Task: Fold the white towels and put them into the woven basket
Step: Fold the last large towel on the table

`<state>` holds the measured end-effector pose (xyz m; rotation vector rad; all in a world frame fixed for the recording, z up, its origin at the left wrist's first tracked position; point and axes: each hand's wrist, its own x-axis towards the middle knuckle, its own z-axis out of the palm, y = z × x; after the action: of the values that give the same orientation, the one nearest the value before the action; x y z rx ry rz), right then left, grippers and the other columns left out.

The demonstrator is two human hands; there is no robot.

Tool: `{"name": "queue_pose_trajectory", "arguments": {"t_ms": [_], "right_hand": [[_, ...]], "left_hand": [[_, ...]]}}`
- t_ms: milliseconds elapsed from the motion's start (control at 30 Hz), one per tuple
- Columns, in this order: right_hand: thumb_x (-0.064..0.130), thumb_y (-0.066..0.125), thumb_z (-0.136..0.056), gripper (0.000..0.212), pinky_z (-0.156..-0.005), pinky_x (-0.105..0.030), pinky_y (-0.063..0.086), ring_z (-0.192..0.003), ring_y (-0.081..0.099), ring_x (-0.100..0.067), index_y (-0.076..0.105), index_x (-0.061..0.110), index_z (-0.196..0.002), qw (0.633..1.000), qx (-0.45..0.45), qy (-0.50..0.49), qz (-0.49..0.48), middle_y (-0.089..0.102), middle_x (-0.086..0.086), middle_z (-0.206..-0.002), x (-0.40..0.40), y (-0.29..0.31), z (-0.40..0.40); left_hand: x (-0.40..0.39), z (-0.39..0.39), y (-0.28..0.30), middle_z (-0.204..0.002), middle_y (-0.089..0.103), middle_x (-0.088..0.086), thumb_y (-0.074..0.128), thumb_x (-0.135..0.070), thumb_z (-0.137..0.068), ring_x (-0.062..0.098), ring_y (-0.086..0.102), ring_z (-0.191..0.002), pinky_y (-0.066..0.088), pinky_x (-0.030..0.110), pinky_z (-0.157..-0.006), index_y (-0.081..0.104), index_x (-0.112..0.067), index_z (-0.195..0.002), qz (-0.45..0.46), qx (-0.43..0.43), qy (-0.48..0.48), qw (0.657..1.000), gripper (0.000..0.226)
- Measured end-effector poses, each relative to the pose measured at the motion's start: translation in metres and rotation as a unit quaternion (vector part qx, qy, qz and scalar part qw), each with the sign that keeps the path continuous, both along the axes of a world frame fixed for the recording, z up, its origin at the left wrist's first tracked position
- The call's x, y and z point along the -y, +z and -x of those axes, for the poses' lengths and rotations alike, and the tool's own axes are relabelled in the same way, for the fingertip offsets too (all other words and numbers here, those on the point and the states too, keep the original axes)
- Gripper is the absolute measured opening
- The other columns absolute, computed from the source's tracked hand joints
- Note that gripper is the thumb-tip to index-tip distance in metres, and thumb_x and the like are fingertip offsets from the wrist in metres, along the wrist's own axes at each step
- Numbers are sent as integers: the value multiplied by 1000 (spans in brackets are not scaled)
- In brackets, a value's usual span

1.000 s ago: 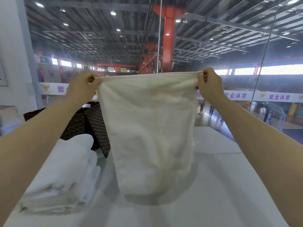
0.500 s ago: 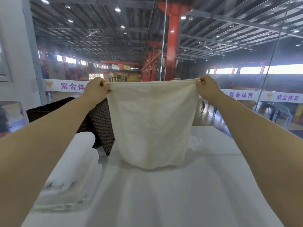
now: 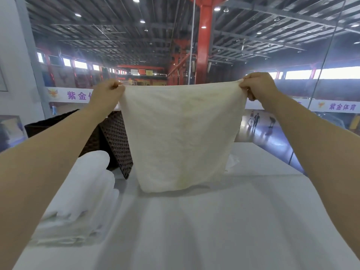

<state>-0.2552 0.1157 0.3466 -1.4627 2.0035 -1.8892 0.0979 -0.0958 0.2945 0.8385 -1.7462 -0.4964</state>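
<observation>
While you hold the white towel (image 3: 181, 137) up over the table (image 3: 214, 230), it hangs flat, creamy and faintly creased. Your left hand (image 3: 108, 94) and right hand (image 3: 257, 85) pinch its top corners, so its top edge runs level left to right, its lower hem just above the tabletop, beside the woven basket (image 3: 116, 141).

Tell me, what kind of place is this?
Probably a big indoor sports hall, seen through glass. A shiny court floor with small people on it lies below, long banners line the walls, and a high steel roof carries rows of lights.
</observation>
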Motion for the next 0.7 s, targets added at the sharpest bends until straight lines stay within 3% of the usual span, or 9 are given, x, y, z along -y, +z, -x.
{"name": "queue_pose_trajectory", "arguments": {"t_ms": [100,200,267,333,467,533,567,633,700], "right_hand": [[1,54,-84,30,-41,-17,31,-33,31,-8,46,14,-59,999,43,10,-9,38,2,-46,-8,13,-7],[7,53,-81,32,-39,-17,23,-36,23,-10,34,20,-60,992,117,33,-20,26,4,-48,-14,30,-6],[7,48,-81,35,-39,-19,16,-39,17,-10,24,23,-60,989,127,52,-58,21,5,-46,-15,37,-1],[6,44,-82,35,-36,-18,14,-39,14,-10,22,23,-60,984,120,56,-121,20,5,-47,-8,32,7],[4,48,-91,26,-31,-15,29,-32,32,-6,43,16,-69,950,56,7,-306,37,3,-45,18,-17,23],[3,57,-89,17,-43,-24,51,-40,51,-13,51,11,-75,941,36,-10,-336,51,-5,-57,35,-53,31],[3,63,-83,14,-58,-31,60,-47,60,-17,53,9,-75,939,24,-7,-344,56,-9,-64,42,-72,32],[1,74,-66,19,-83,-45,59,-70,71,-25,56,7,-67,936,3,1,-351,59,-12,-70,57,-107,40],[-4,68,-68,18,-89,-51,56,-90,70,-34,55,8,-64,947,11,-5,-321,56,-11,-73,68,-136,44]], "left_hand": [[-4,-4,19,-71,51,-4,53,-28,-78,18,49,-76,41,33,-73,61,-24,-68,-22,-50,-28,998,14],[-12,-3,45,-68,46,-5,51,-15,-84,8,43,-65,37,23,-58,54,-24,-64,0,-62,-49,997,23],[-13,0,57,-71,46,-3,48,-8,-89,7,43,-64,41,17,-49,49,-22,-65,-8,-17,-51,999,28],[-7,4,55,-70,45,2,48,-9,-88,12,43,-60,43,22,-49,48,-18,-68,-67,40,-35,996,23],[13,18,5,-66,48,8,49,-10,-89,19,43,-54,35,23,-51,52,-11,-74,-160,190,-8,969,15],[26,26,-30,-66,55,12,49,-7,-92,21,50,-54,43,24,-49,57,-7,-75,-174,232,-19,957,18],[34,29,-47,-68,61,13,51,-6,-93,22,57,-57,49,25,-54,59,-6,-77,-186,244,-22,952,18],[49,37,-81,-75,64,12,54,-6,-94,24,65,-70,56,29,-68,58,-7,-74,-205,254,-12,945,20],[62,45,-110,-82,62,11,53,-7,-96,25,65,-83,58,35,-81,55,-11,-73,-233,221,-4,947,23]]}}
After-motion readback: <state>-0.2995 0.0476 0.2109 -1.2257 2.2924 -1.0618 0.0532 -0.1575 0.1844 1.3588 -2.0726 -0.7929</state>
